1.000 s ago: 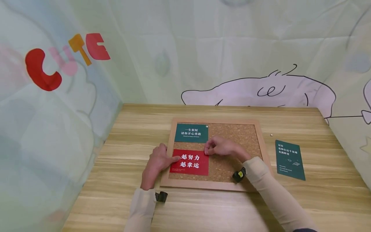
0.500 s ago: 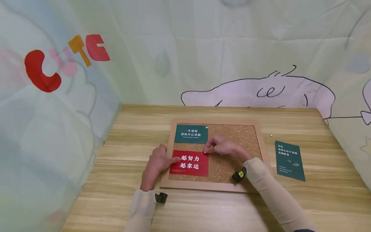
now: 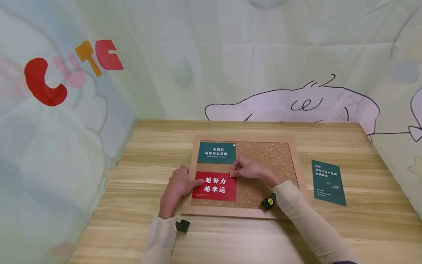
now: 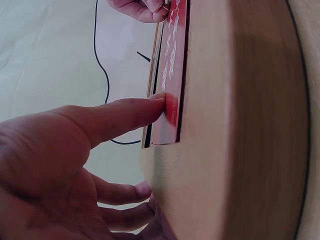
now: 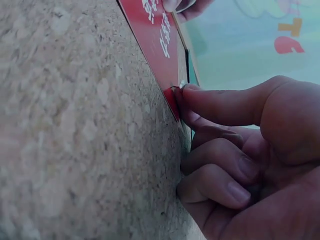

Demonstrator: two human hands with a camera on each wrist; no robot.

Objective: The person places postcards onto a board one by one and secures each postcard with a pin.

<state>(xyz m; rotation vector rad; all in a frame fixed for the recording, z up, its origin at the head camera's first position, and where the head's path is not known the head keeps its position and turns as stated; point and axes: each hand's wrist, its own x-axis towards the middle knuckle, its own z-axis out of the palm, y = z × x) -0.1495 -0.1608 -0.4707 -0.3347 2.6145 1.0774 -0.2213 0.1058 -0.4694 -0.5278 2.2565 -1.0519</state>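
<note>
A framed cork board (image 3: 263,152) lies on the wooden table with a red card (image 3: 214,196) on its left half. My left hand (image 3: 178,187) presses the card's left edge with a straight thumb, while the other fingers rest at the frame's outer side. Thumb and forefinger of my right hand (image 3: 251,169) pinch a small shiny push pin (image 5: 181,85) at the red card's upper right corner. The right wrist view shows the pin close to the card; whether its point has gone in is hidden. Above, a green card (image 3: 216,154) bears a pin (image 3: 234,145) at its top right corner.
Right of the board, another green card (image 3: 329,183) lies on the table (image 3: 230,242). A loose push pin (image 3: 307,154) lies between that card and the board's upper right corner. Printed cloth walls (image 3: 165,66) stand behind and to the left.
My right hand has shifted slightly left and down, bringing the pin from beside the red card's upper right corner onto it. The left hand stays on the card.
</note>
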